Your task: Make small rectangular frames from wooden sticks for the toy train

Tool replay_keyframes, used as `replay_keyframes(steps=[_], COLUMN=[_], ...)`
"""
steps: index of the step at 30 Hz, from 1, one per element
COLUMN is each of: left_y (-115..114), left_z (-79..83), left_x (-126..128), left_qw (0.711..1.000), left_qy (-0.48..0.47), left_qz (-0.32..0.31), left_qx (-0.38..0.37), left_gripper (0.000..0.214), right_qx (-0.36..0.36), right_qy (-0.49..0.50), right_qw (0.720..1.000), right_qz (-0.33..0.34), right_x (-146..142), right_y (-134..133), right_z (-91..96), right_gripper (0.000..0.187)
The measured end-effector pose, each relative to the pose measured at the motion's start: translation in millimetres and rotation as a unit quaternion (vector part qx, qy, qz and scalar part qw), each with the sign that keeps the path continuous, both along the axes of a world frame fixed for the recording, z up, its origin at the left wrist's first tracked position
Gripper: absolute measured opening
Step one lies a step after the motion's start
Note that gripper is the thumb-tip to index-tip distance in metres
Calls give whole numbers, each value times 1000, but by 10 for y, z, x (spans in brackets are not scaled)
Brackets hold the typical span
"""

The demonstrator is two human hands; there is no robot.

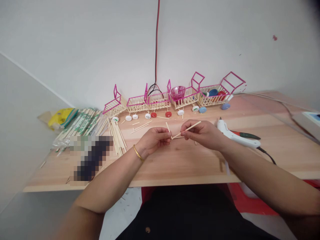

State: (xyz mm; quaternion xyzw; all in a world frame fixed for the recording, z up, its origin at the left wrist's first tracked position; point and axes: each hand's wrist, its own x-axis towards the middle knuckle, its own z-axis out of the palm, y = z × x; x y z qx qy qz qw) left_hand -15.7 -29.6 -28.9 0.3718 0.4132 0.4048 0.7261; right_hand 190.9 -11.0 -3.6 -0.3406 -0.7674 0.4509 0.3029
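Observation:
Over the middle of the table my left hand (157, 137) pinches a short wooden stick (168, 128) that points up and slightly left. Closed to its right, my right hand (201, 132) grips another wooden stick (193, 125), held at a slant. The lower ends of the two sticks meet, or nearly meet, in front of my left fingertips; whether they are joined I cannot tell. Several small stick carts with pink rims (160, 100) stand behind my hands, with bottle caps as wheels (168, 114). Loose sticks (141, 127) lie just beyond my left hand.
A white glue gun (225, 130) and pliers with dark green and orange handles (246, 135) lie right of my right hand. At left are loose sticks (117, 138), bagged chopsticks (80, 125) and a yellow packet (62, 117). A cable (156, 43) hangs down the wall.

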Motion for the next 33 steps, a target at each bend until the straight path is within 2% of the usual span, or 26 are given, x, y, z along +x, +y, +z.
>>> replay_keyframes(steps=[33], left_y=[3], left_z=[-33], left_x=[4], left_qw=[1000], left_qy=[-1], left_qz=[13], left_qx=[-5], left_gripper=[24], right_qx=[28], right_qy=[3], right_qw=[1000], right_qz=[-8], right_x=[-21], right_y=[-11], right_z=[-19], right_gripper=[20])
